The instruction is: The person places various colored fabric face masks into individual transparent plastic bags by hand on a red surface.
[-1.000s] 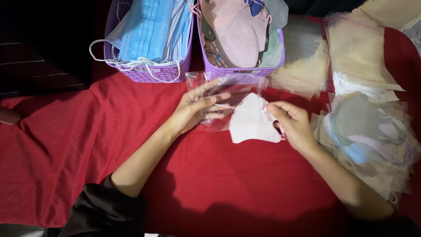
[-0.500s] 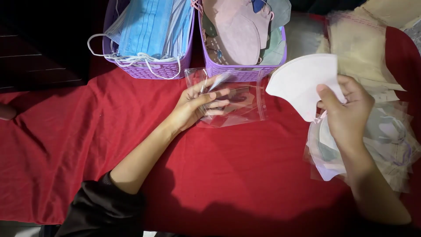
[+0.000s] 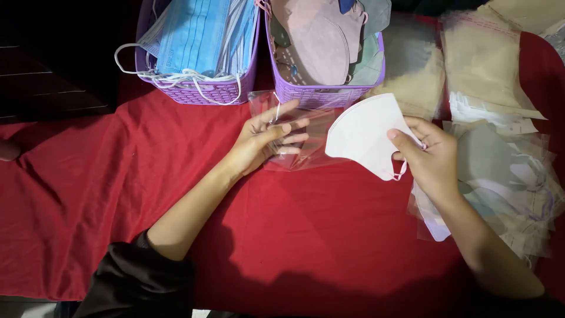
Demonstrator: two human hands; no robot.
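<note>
My right hand [image 3: 432,159] holds a folded white face mask [image 3: 365,132] by its right end, with the mask's pale ear loop hanging below my thumb. My left hand [image 3: 265,138] lies on a clear plastic sleeve [image 3: 300,150] on the red cloth, fingers spread and pinching its upper layer. The mask hangs just right of the sleeve, close to its open edge.
Two purple baskets stand at the back: the left basket [image 3: 203,91] holds blue flat masks, the right basket [image 3: 321,94] holds pink and grey folded masks. Piles of bagged masks [image 3: 512,171] and clear sleeves [image 3: 482,65] cover the right side. The red cloth [image 3: 106,194] covers the table.
My right hand lifted the white mask up to the right, then brought it back down and left toward the sleeve. My left hand stayed on the sleeve.
</note>
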